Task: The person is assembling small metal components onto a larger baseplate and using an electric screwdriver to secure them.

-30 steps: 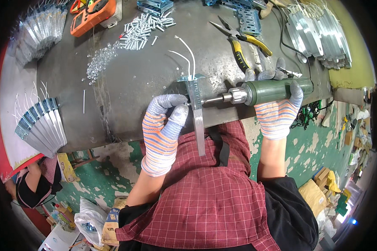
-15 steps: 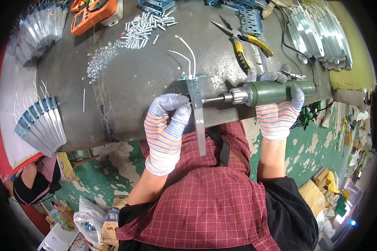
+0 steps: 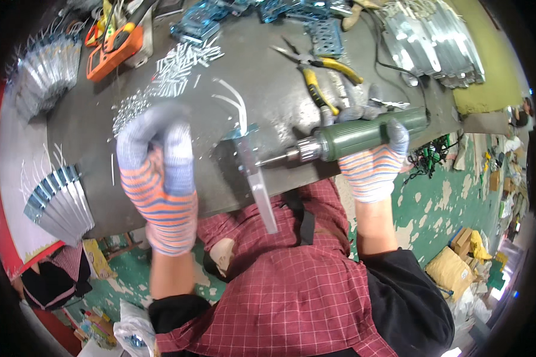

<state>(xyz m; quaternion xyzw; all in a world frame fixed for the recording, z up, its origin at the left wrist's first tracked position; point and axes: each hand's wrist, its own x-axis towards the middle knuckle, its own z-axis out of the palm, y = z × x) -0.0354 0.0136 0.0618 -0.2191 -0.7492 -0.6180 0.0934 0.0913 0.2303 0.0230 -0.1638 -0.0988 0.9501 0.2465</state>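
Note:
My right hand (image 3: 372,163), in a striped work glove, grips a green power screwdriver (image 3: 363,134) lying level over the table's near edge. Its bit touches the upper part of a narrow metal strip bracket (image 3: 257,181), which hangs past the edge of the dark table (image 3: 268,83). Two white wires (image 3: 237,104) curve up from the top of the bracket. My gloved left hand (image 3: 158,172) is lifted over the table well to the left of the bracket. It is blurred, its back faces me, its fingers point up, and I see nothing in it.
A heap of small silver screws (image 3: 175,68) lies beyond my left hand. Yellow-handled pliers (image 3: 315,80), an orange meter (image 3: 116,47) and blue perforated plates (image 3: 324,30) sit further back. Stacks of metal strips rest at the left (image 3: 59,202) and the top right (image 3: 435,41).
My left hand has let go of the bracket and swung up and to the left. The right hand still keeps the screwdriver against the bracket.

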